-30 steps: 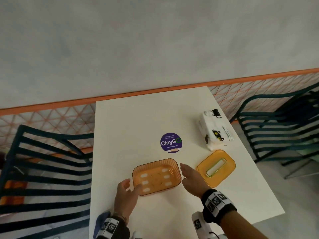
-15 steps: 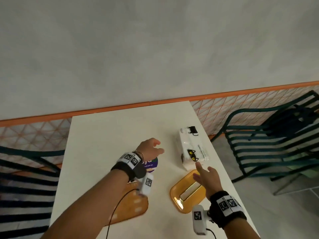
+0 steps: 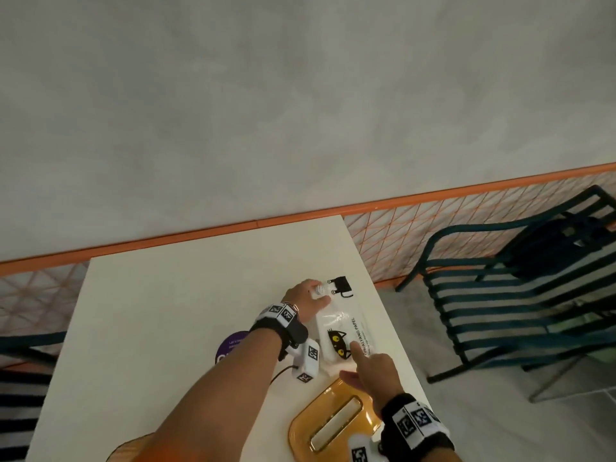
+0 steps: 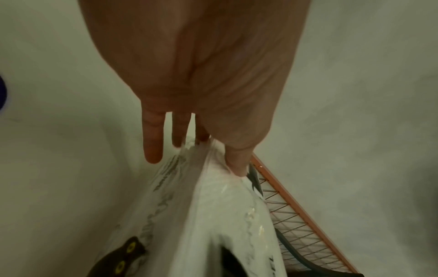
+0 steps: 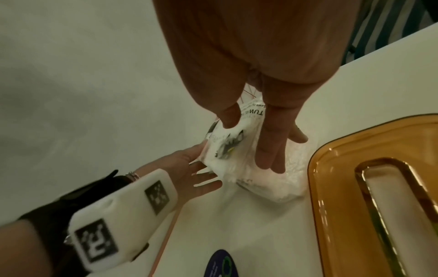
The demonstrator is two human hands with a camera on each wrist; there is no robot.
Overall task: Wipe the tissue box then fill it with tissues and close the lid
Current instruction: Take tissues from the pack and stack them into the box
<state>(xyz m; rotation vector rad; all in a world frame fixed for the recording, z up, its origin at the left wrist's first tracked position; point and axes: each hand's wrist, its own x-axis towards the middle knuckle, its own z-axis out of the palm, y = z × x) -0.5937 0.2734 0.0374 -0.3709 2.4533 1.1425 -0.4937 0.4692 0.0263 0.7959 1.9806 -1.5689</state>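
a: what do i have in the head view?

b: i see the white table point(image 3: 166, 328), and the tissue pack point(image 3: 343, 331) lying on it at about 4 o'clock from the table's middle.

a: and the orange lid point(image 3: 333, 425)?

b: flat at 6 o'clock of the pack, just beside it.

a: hands?

b: my left hand point(image 3: 305, 298) is on the pack's far end, thumb on top, fingers straight and apart beside it. my right hand point(image 3: 373, 371) rests on the near end, fingers straight, slightly spread.
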